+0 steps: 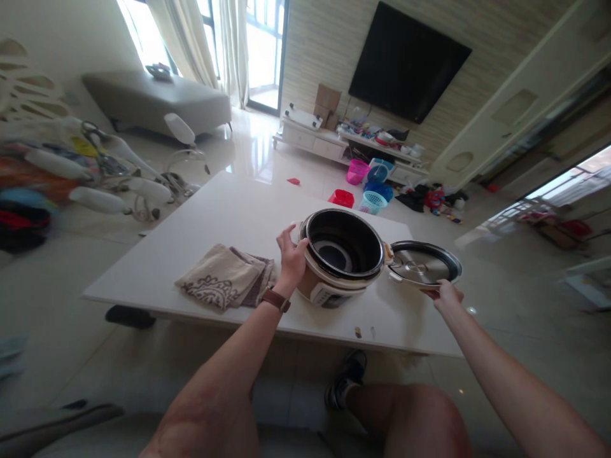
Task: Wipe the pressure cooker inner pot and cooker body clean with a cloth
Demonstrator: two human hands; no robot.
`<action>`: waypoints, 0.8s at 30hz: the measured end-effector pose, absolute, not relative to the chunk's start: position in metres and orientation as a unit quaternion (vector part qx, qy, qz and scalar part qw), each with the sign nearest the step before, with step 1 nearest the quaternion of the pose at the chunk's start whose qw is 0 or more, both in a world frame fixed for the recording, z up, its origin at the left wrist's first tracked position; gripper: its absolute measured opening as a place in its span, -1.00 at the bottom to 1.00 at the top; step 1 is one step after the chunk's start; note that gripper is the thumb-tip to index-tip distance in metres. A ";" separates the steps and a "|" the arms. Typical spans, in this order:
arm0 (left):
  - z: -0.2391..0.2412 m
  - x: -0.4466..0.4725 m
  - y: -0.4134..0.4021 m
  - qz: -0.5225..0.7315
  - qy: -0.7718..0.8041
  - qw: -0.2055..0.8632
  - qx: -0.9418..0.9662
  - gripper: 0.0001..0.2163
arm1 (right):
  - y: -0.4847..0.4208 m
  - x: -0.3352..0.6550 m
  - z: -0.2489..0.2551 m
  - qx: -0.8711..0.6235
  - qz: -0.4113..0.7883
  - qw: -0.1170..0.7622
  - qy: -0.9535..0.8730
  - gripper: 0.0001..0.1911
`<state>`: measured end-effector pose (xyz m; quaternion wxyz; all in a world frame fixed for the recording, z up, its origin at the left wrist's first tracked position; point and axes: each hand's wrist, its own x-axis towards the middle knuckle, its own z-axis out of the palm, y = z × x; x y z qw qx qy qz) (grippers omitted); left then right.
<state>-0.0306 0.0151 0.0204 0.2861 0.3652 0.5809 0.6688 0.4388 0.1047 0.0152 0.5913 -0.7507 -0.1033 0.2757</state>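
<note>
White desk (252, 222): cooker (334, 277) braced just right of left fingers (288, 243), part-spread against its side; lid (422, 264), edge-pinched by right fingers (443, 287), could be dropped if pinch slips.

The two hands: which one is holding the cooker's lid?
The right hand, gripping the lid by its near edge. The left hand, with a brown strap at its wrist, is against the cooker instead.
</note>
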 end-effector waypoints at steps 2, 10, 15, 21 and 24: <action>0.028 -0.025 0.005 0.687 0.578 0.214 0.384 -0.56 | 0.074 0.458 0.036 -0.749 0.265 0.596 -0.119 -0.73; 0.041 0.069 -0.083 0.679 0.397 0.214 0.580 -0.59 | -0.062 0.509 0.126 -0.752 0.290 0.572 -0.152 -0.86; 0.026 0.134 -0.113 0.513 0.301 0.660 0.459 -0.44 | -0.129 0.500 0.170 -0.755 0.305 0.550 -0.187 -0.91; 0.022 0.155 -0.127 0.345 0.128 0.910 0.189 -0.60 | -0.171 0.448 0.191 -0.744 0.353 0.515 -0.239 -0.88; 0.023 0.151 -0.136 0.342 0.144 0.923 0.100 -0.78 | -0.184 0.420 0.196 -0.729 0.338 0.527 -0.277 -0.82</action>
